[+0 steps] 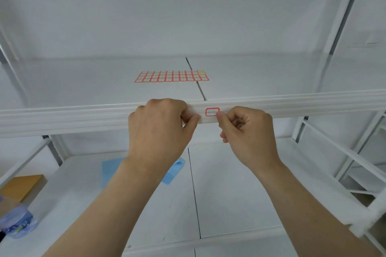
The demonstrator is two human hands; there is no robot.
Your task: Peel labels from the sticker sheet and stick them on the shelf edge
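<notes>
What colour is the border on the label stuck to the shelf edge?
Red-orange border around a white centre on the label, clearest in the head view.

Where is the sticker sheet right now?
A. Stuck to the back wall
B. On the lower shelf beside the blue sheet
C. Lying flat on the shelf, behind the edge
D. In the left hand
C: the sticker sheet lies flat on the shelf, behind the edge, while both hands work at the one label stuck on that edge.
</notes>
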